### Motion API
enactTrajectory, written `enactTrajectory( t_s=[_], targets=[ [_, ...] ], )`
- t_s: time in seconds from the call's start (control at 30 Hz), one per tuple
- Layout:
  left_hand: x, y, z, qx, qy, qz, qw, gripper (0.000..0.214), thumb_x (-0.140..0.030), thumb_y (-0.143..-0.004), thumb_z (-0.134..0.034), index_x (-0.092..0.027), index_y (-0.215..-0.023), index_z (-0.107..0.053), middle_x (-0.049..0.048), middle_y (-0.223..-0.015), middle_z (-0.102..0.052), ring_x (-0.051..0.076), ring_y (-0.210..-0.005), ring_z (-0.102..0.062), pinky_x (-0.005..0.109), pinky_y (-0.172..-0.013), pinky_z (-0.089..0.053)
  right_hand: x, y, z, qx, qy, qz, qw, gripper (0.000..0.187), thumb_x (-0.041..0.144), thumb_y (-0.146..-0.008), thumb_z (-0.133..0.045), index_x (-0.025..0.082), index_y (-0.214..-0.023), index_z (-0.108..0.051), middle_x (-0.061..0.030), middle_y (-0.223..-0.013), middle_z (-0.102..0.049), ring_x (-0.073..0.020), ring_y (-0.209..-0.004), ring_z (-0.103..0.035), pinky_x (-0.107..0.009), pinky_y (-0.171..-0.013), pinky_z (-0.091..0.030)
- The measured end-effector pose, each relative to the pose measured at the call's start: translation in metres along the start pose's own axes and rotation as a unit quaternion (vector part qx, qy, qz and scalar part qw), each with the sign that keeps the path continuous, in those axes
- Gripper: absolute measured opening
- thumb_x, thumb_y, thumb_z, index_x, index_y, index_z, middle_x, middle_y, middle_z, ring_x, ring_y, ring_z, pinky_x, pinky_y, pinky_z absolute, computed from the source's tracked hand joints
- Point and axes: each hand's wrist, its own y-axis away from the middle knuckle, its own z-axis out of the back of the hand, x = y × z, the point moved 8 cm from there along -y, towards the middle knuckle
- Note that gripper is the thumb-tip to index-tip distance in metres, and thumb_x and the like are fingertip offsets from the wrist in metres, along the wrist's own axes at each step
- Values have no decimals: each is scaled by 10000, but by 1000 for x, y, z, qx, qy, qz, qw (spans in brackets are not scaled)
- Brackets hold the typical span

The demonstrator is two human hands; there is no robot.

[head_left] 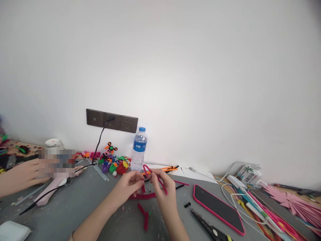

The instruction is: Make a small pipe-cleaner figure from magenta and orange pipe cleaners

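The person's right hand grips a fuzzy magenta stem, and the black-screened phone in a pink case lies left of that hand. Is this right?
Only the side is wrong: in the head view, the phone lies right of the right hand gripping the stem.

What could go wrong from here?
Three possible risks:

1. The right hand seems to pinch the bent red stem in its fingertips, so the thin strip could slip or spring out of shape.

2. The short red piece lies loose between the forearms and might get swept aside.

3. The scissors lie beside the phone, tips towards the right hand; a sideways move could knock them or prick the skin.
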Motion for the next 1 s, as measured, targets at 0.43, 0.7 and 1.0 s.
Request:
enactTrajectory(
  t_s=[0.43, 0.7, 1.0],
  targets=[
    [13, 7, -13, 69, -92, 71, 991, 358, -465, -731, -665, -142, -885, -689, 1, -572, -620, 78, -358, -443, 179, -347, -306, -13, -7, 5, 11, -67, -53, 996, 225, 346, -865, -560, 172, -731, -610, -18, -646, -603, -162, -633, -566, -269, -621, -467],
    [-16, 6, 12, -55, 109, 4, 992, 280, -421, -747, -715, -160, -837, -674, -27, -555, -554, 87, -508, -480, 185, -501, -418, -9, -6, -9, 98, -49, -32, 993, 194, 294, -864, -555, 163, -755, -648, -36, -717, -629, -173, -702, -580, -275, -670, -460],
    [-21, 7, 14, -67, 125, -32, 989, 226, -332, -659, -803, -169, -787, -711, 28, -690, -687, 159, -662, -656, 233, -611, -506, -7, -5, -11, 114, -81, -50, 989, 229, 319, -865, -554, 176, -689, -590, -13, -672, -599, -154, -661, -559, -259, -646, -454]
  ],
)
